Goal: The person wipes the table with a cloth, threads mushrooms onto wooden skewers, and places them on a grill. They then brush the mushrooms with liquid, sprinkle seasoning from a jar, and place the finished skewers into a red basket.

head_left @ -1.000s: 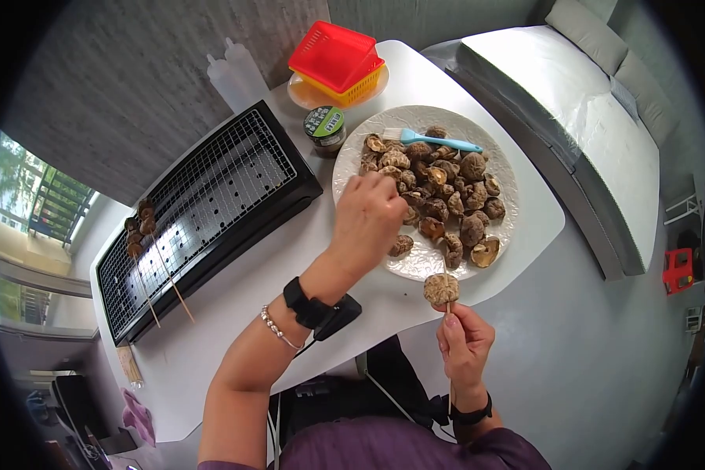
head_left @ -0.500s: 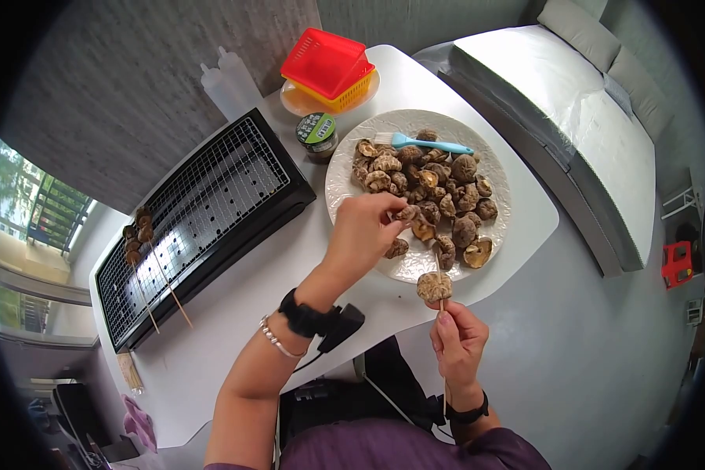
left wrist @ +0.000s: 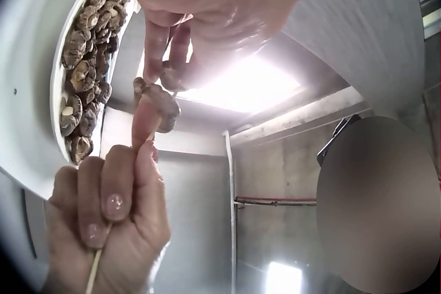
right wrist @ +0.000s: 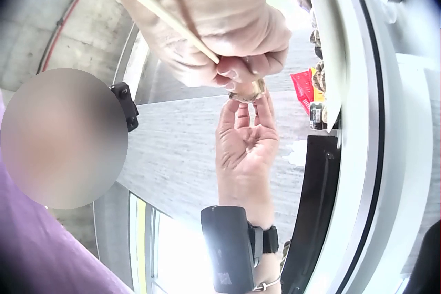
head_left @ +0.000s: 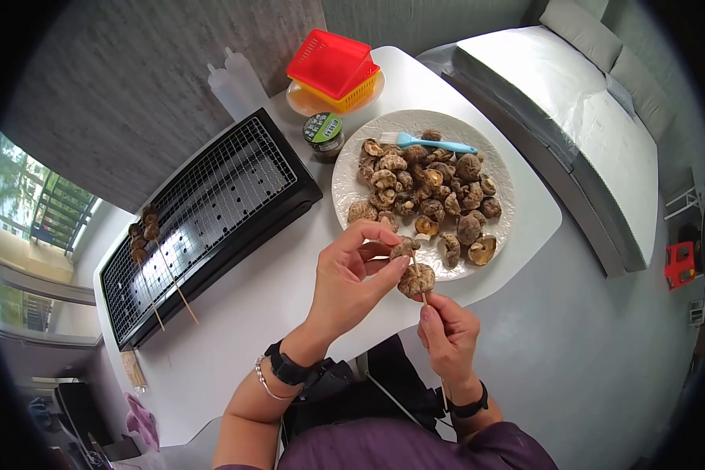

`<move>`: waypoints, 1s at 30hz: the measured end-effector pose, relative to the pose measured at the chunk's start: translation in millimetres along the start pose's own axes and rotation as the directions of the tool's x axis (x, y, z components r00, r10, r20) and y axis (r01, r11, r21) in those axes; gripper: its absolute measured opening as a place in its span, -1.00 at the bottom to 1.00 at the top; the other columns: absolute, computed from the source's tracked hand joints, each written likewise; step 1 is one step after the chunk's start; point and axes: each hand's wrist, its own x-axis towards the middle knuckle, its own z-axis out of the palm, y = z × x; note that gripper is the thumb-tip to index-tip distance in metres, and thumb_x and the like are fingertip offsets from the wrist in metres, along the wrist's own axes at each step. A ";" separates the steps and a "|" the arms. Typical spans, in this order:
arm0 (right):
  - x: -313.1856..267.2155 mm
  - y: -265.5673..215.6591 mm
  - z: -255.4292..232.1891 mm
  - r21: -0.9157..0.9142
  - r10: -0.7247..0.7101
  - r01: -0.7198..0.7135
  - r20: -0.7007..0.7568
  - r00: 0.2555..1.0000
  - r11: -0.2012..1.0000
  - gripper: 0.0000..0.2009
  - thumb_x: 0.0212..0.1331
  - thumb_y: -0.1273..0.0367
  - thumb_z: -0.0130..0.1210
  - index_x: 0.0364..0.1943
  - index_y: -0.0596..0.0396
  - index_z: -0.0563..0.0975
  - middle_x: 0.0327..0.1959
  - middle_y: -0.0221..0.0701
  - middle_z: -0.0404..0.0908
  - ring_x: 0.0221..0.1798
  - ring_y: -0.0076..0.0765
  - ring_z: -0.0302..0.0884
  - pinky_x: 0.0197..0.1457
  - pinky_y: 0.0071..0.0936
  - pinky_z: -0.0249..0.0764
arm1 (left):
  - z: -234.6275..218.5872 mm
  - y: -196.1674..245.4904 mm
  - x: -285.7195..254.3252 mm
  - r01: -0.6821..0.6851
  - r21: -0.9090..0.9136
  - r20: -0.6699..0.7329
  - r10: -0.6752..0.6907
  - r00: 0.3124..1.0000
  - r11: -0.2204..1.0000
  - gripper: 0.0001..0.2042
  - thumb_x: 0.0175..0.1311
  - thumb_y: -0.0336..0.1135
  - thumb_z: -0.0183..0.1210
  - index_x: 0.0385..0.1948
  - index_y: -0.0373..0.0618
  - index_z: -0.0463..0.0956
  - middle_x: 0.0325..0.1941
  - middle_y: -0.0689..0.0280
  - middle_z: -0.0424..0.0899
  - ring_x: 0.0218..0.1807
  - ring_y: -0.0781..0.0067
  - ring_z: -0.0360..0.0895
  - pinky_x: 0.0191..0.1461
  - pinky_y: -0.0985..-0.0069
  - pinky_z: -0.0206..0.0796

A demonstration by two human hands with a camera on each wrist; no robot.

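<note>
In the head view the left hand (head_left: 352, 274) pinches a small brown mushroom (head_left: 404, 247) between thumb and fingers, at the tip of a thin skewer. Just below it, a larger pale-brown mushroom (head_left: 417, 281) is threaded on that skewer. The right hand (head_left: 452, 341) grips the skewer under this mushroom; in the right wrist view the skewer (right wrist: 165, 17) runs out past the right hand (right wrist: 213, 25). The left wrist view shows the threaded mushroom (left wrist: 162, 105) above the right hand's fingertips. Behind both hands lies a white plate (head_left: 352, 137) heaped with mushrooms.
A black grill (head_left: 211, 227) with two mushroom skewers on its left end stands at the left. A blue brush (head_left: 442, 146) lies across the heap. Behind are a green-lidded jar (head_left: 323, 131), red basket (head_left: 330, 63), yellow basket (head_left: 360, 95) and clear bottles (head_left: 237, 86).
The left hand has come away from the plate toward the right hand, bringing a mushroom to the skewer's tip. The right hand has shifted slightly left, still gripping the skewer.
</note>
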 end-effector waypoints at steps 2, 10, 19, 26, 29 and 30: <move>-1.2 1.1 -0.7 -0.025 -0.020 0.020 0.003 1.000 0.999 -0.79 0.24 0.53 -0.08 -0.10 0.33 0.50 -0.68 -0.62 0.32 -0.68 -0.80 0.13 -0.63 -0.76 0.03 | 0.5 0.7 -3.5 -0.019 0.012 -0.022 0.019 1.000 1.000 -0.73 0.08 -0.63 0.15 -0.15 -0.27 0.44 -0.15 0.29 0.48 -0.12 0.56 0.52 -0.05 0.64 0.46; -9.0 -11.7 -1.7 -0.194 -0.063 0.071 0.044 0.997 0.978 -0.78 0.16 0.59 -0.05 -0.13 0.32 0.53 -0.72 -0.52 0.34 -0.67 -0.75 0.19 -0.60 -0.71 0.12 | 1.5 2.3 -14.9 -0.347 0.389 -0.023 0.386 0.922 0.853 -0.78 -0.05 -0.69 0.22 -0.33 -0.23 0.58 -0.23 0.20 0.55 -0.15 0.35 0.60 -0.03 0.56 0.48; -22.0 -15.5 -2.8 -0.155 -0.090 0.100 0.071 0.993 0.983 -0.83 0.13 0.59 -0.01 -0.23 0.39 0.54 -0.73 -0.48 0.36 -0.68 -0.70 0.23 -0.62 -0.69 0.17 | 5.7 5.9 -30.8 -0.512 0.457 0.051 0.553 0.832 0.728 -0.75 -0.12 -0.75 0.23 -0.36 -0.26 0.61 -0.23 0.13 0.55 -0.06 0.13 0.57 -0.03 0.48 0.51; -23.5 -15.5 0.7 -0.143 -0.122 0.125 0.032 0.992 0.982 -0.80 0.14 0.58 -0.08 -0.65 0.29 0.36 -0.79 -0.57 0.23 -0.74 -0.74 0.08 -0.69 -0.67 -0.02 | 6.4 11.5 -38.6 -0.453 0.438 0.068 0.474 0.878 0.777 -0.72 -0.13 -0.74 0.23 -0.33 -0.25 0.62 -0.25 0.15 0.55 -0.06 0.14 0.57 0.03 0.41 0.50; -21.4 -17.9 -2.1 -0.172 -0.143 0.150 0.053 0.988 0.974 -0.80 0.15 0.58 -0.08 -0.63 0.30 0.38 -0.79 -0.57 0.23 -0.74 -0.74 0.08 -0.69 -0.67 -0.03 | 4.3 13.4 -40.2 -0.443 0.445 0.101 0.448 0.888 0.778 -0.73 -0.12 -0.73 0.23 -0.32 -0.24 0.62 -0.26 0.17 0.56 -0.08 0.18 0.58 0.01 0.38 0.51; -21.6 -18.7 -2.2 -0.176 -0.135 0.145 0.065 0.989 0.974 -0.81 0.15 0.57 -0.08 -0.62 0.31 0.39 -0.79 -0.57 0.23 -0.74 -0.74 0.08 -0.69 -0.68 -0.03 | 3.8 13.4 -40.9 -0.441 0.447 0.101 0.446 0.889 0.778 -0.73 -0.12 -0.73 0.23 -0.32 -0.24 0.62 -0.26 0.17 0.56 -0.08 0.18 0.58 0.01 0.38 0.51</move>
